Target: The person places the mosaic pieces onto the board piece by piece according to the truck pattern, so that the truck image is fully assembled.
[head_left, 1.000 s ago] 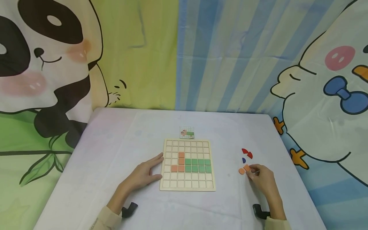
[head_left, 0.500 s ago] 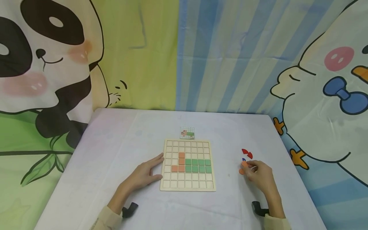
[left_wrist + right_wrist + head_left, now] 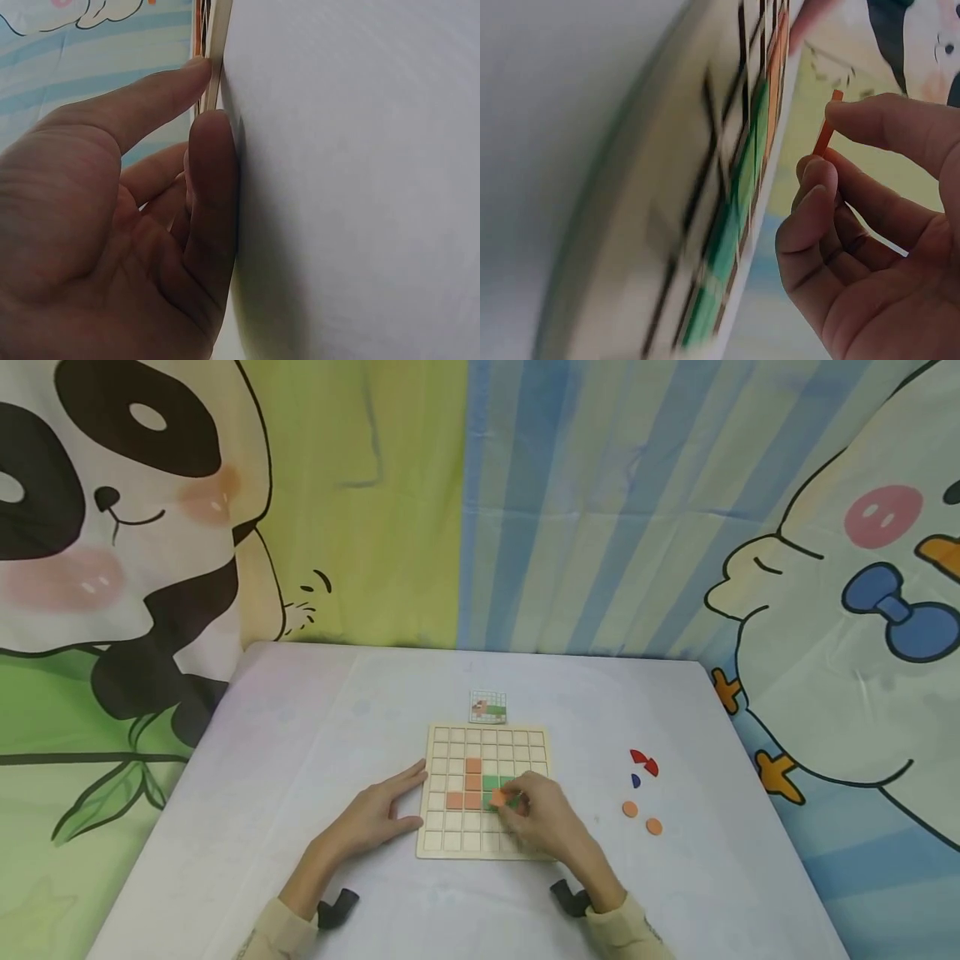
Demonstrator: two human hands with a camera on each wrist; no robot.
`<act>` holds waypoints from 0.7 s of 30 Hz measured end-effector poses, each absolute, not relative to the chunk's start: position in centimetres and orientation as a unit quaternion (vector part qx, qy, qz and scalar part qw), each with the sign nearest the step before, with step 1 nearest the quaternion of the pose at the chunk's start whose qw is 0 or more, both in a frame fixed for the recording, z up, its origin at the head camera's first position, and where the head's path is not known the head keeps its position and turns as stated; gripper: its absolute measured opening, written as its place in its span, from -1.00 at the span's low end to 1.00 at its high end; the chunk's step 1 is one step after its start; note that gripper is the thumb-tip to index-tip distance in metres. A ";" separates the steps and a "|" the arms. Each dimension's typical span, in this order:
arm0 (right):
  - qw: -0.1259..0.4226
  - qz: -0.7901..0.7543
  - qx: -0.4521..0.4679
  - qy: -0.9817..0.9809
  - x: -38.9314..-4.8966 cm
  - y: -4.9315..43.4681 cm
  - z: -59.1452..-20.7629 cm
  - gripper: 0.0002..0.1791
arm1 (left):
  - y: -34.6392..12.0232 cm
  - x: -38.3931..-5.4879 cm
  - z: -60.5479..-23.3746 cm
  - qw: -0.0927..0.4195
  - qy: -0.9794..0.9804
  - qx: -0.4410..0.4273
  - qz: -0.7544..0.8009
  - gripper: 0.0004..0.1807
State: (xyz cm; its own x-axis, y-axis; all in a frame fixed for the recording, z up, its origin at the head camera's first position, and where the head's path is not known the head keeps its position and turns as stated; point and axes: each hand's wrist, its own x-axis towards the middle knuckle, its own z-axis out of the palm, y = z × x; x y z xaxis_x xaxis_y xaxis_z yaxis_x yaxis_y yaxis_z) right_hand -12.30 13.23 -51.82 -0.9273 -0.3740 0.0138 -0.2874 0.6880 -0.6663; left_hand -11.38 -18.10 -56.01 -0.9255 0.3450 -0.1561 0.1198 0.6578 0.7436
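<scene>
A light wooden grid board (image 3: pixel 450 842) lies on the table, with orange square tiles (image 3: pixel 473 765) and green square tiles (image 3: pixel 491 782) set in some of its cells. My right hand (image 3: pixel 551 814) is over the board's right half and pinches an orange tile (image 3: pixel 826 135) between thumb and fingertips. In the right wrist view this tile is seen edge-on, apart from the board. My left hand (image 3: pixel 375 814) rests at the board's left edge; in the left wrist view its thumb (image 3: pixel 169 97) touches the board's side. Part of the green tiles is hidden behind the right hand.
A small picture card (image 3: pixel 488 707) lies just beyond the board. To the right are two orange discs (image 3: pixel 630 809), a blue half-round piece (image 3: pixel 636 781) and red wedge pieces (image 3: pixel 652 767). A printed curtain (image 3: pixel 585 527) hangs behind the white table (image 3: pixel 360 693).
My right hand has carried the orange tile leftward from the loose pieces to above the board. A second orange disc, hidden before, now shows. My left hand has stayed at the board's edge.
</scene>
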 end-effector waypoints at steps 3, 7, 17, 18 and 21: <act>0.070 -0.338 -0.218 0.913 -12.1 10.3 -52.1 -0.75 | -18.2 -11.4 -56.2 0.142 0.897 0.138 0.396 -0.13; 0.085 -0.315 -0.244 0.913 -12.0 7.4 -52.2 -0.73 | -18.3 -11.3 -56.4 0.142 0.892 0.149 0.401 -0.13; 0.106 -0.289 -0.242 0.920 -13.0 4.3 -52.5 -0.73 | -18.5 -11.3 -56.0 0.130 0.896 0.160 0.395 -0.14; 0.110 -0.287 -0.238 0.921 -13.1 4.2 -52.5 -0.72 | -18.6 -11.3 -56.0 0.128 0.897 0.160 0.391 -0.14; 0.117 -0.280 -0.231 0.924 -13.2 4.0 -52.7 -0.70 | -18.6 -11.4 -56.1 0.127 0.898 0.159 0.390 -0.13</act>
State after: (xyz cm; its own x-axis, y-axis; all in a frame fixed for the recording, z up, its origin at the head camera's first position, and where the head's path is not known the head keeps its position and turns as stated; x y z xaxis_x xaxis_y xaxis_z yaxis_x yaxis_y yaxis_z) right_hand -13.20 3.97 -52.71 -0.8658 -0.4927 -0.0874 -0.3616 0.7366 -0.5716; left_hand -11.41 -18.57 -56.13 -0.9176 0.3836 -0.1037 0.1865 0.6462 0.7400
